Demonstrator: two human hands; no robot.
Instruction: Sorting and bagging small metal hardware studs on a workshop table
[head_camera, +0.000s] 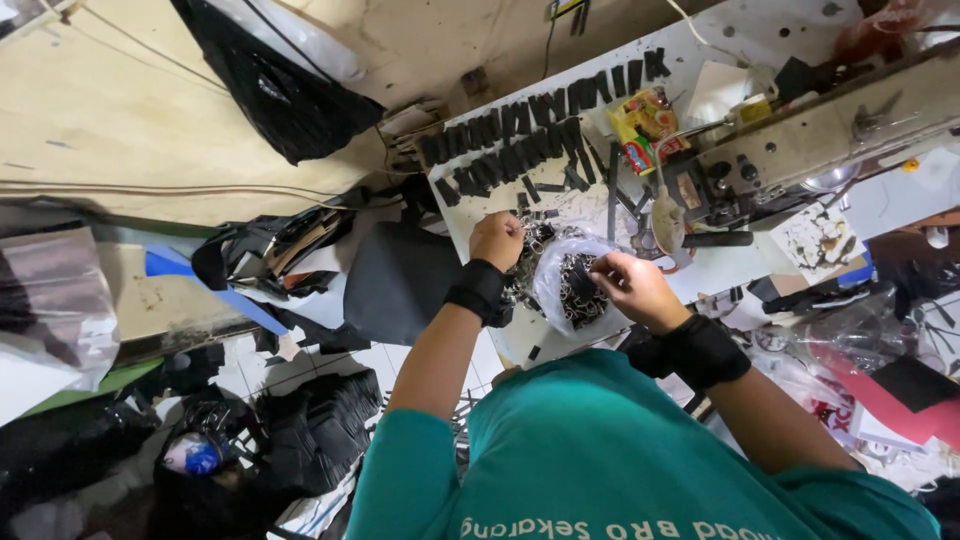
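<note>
Left hand (497, 240) curled, pinching small metal rings (528, 262) just beside a clear bag of rings (572, 285). Right hand (632, 290) grips the bag's rim, fingers pinched. Rows of black strips (530, 135) lie beyond both hands on the white table (480, 215).

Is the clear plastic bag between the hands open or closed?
Open. The right hand reaches into the mouth of the bag, and dark metal pieces show inside.
</note>
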